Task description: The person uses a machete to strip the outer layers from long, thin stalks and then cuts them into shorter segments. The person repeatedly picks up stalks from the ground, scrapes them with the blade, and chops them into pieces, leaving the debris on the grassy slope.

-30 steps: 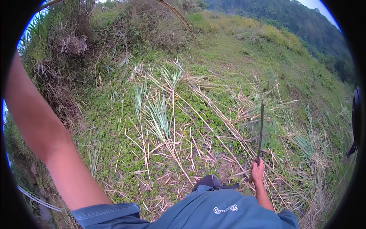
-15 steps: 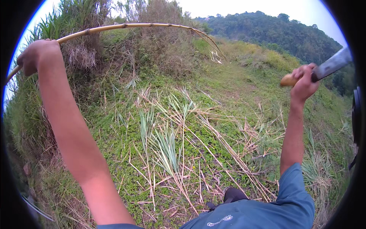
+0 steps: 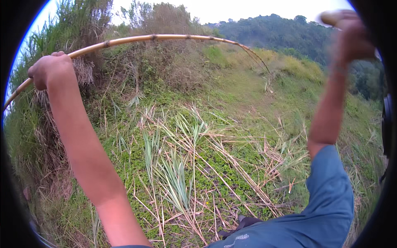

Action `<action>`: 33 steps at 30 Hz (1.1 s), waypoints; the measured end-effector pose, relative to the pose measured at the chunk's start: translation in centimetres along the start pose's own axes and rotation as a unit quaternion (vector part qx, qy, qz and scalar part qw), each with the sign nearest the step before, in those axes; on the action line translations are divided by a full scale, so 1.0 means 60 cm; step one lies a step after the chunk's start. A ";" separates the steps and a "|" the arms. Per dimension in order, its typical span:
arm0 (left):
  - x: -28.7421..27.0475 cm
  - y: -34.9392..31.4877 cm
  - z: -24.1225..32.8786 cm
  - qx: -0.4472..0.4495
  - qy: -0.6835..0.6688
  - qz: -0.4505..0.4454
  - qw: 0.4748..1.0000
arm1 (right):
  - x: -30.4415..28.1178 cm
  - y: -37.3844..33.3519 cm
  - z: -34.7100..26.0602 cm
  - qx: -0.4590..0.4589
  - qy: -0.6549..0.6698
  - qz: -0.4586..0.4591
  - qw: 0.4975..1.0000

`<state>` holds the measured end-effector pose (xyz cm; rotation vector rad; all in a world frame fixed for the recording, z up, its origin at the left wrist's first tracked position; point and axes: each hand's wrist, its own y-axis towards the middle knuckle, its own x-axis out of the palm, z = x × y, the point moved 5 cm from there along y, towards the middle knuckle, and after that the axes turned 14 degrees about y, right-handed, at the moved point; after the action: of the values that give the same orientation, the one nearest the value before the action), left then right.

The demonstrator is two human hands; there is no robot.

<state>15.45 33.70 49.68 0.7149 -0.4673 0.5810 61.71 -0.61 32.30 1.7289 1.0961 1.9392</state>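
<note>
My left hand (image 3: 53,71) is raised at the far left, its fingers wrapped round a long, jointed yellow cane stalk (image 3: 136,39). The stalk arches across the view to the right, and its thin tip droops over the slope. High at the upper right, my right hand (image 3: 355,40) is smeared by motion. It grips a machete, whose pale wooden handle (image 3: 331,17) sticks out to the left of the fist. The blade is hidden behind the hand or past the picture's rim.
Cut stalks (image 3: 235,161) and long green leaves (image 3: 175,182) lie strewn over low green plants before me. Tall grass and dry brush (image 3: 78,33) stand at the left. A grassy slope (image 3: 240,89) rises ahead, with a wooded hill (image 3: 281,37) beyond.
My right hand has swung upward with the machete, and the blade has left clear sight. My left hand has shifted slightly right and down, and the stalk's tip has moved right and lower.
</note>
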 end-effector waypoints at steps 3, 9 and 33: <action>0.086 -0.037 -0.057 0.079 0.460 -0.199 0.862 | -0.061 -0.472 0.296 0.325 -0.291 -0.392 0.810; 0.134 -0.241 -0.446 -0.211 0.054 -0.032 0.975 | -0.252 -0.823 0.306 0.672 -0.298 -0.389 0.555; 0.181 -0.304 -0.617 -0.114 -0.045 -0.067 0.990 | -0.382 -0.497 0.252 0.484 -0.196 -0.065 0.850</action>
<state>42.51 52.70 22.70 0.5500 -0.5556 0.3629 73.59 8.19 -5.44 2.2537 2.1327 0.8448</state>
